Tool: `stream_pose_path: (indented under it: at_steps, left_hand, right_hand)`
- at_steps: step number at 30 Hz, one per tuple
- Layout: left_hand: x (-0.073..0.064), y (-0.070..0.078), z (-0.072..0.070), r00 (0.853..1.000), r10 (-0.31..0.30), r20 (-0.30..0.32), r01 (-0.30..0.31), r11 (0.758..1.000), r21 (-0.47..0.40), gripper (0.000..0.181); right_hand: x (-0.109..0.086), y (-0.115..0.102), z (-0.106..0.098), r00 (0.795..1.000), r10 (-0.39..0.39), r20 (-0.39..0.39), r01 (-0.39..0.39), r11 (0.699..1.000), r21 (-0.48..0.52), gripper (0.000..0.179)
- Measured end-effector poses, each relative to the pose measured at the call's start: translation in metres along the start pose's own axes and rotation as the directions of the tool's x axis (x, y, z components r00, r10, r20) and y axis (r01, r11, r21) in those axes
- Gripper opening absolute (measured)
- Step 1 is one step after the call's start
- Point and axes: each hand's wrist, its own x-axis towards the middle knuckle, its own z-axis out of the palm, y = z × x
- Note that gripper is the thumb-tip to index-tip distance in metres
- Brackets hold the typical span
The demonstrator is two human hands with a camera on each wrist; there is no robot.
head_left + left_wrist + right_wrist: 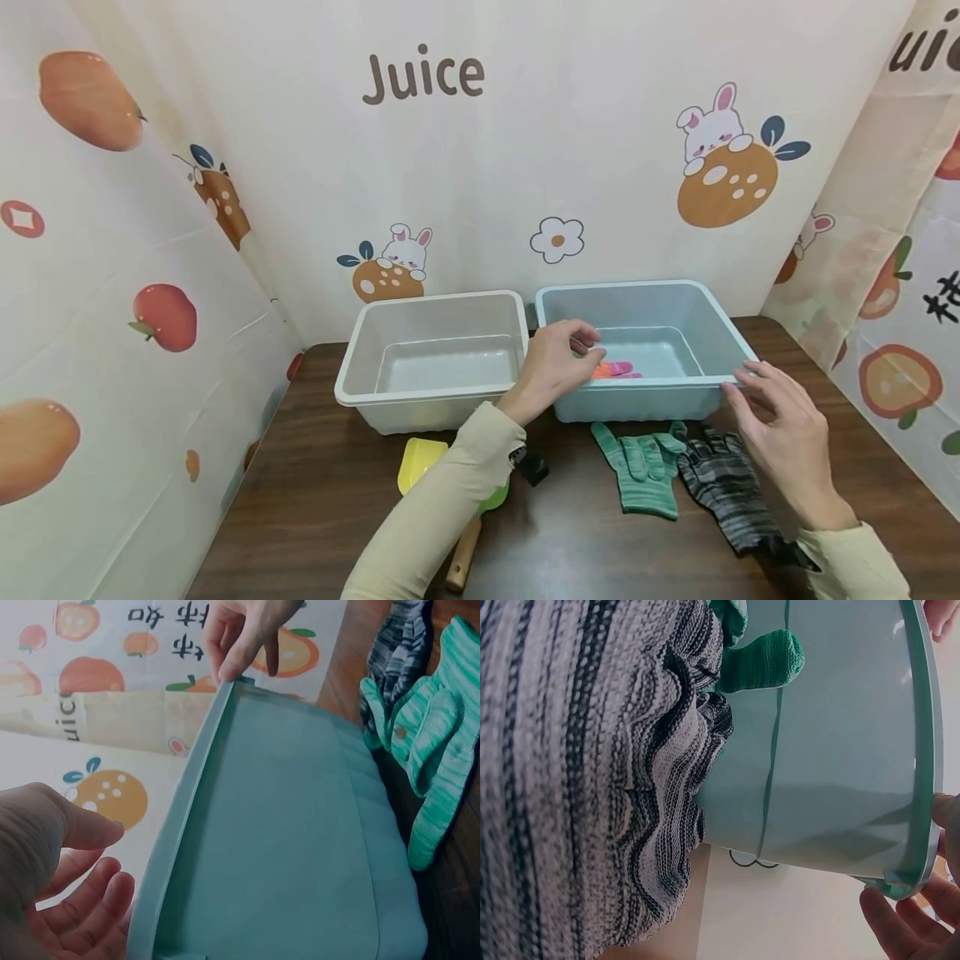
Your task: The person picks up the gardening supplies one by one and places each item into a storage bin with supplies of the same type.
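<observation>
A light blue plastic bin (637,400) stands at the back right, with something orange and pink (617,369) inside, partly hidden. Over its front left part hovers my left hand (558,362), fingers loosely bent, thumb apart and nothing between them. At the front right corner, my right hand (783,425) pinches the bin's rim between thumb and fingers; the left wrist view also catches this hand (251,634) at the corner. In front of the bin lie a green knit glove (645,471) and a black-and-grey striped glove (727,492), the latter beside my right hand.
A greyish-white bin (427,408) stands left of the blue one. Under and beside my left forearm are a yellow tool head (420,462), a green piece (497,497) and a wooden handle (463,558). A printed curtain (480,167) borders the dark wooden table (300,500).
</observation>
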Motion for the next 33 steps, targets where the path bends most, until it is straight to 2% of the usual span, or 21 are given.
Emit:
stream_pose_path:
  at_steps: [5, 13, 19, 27, 33]
  left_hand:
    - [-0.005, 0.004, -0.004, 0.999, 0.047, 0.010, -0.047, 0.999, -0.001, 0.015]
    - [-0.019, 0.007, -0.002, 0.995, 0.094, 0.018, -0.091, 0.991, -0.098, 0.020]
    - [-0.034, 0.012, 0.005, 0.993, 0.116, 0.034, -0.113, 0.991, -0.077, 0.018]
    - [-0.047, 0.016, 0.007, 0.972, 0.216, 0.096, -0.208, 0.974, -0.090, 0.016]
    - [-0.055, 0.015, 0.010, 0.963, 0.230, 0.137, -0.221, 0.972, -0.076, 0.018]
  right_hand:
    - [0.003, 0.000, 0.001, 1.000, -0.004, 0.001, 0.004, 1.000, 0.007, 0.044]
    - [0.004, 0.000, 0.001, 1.000, -0.014, 0.000, 0.014, 1.000, -0.006, 0.045]
    - [0.003, -0.001, 0.001, 1.000, -0.012, 0.002, 0.012, 1.000, -0.012, 0.042]
    - [0.000, 0.000, 0.001, 1.000, 0.013, 0.002, -0.013, 1.000, -0.010, 0.040]
    - [-0.001, 0.003, 0.001, 1.000, 0.009, -0.009, -0.009, 1.000, -0.008, 0.042]
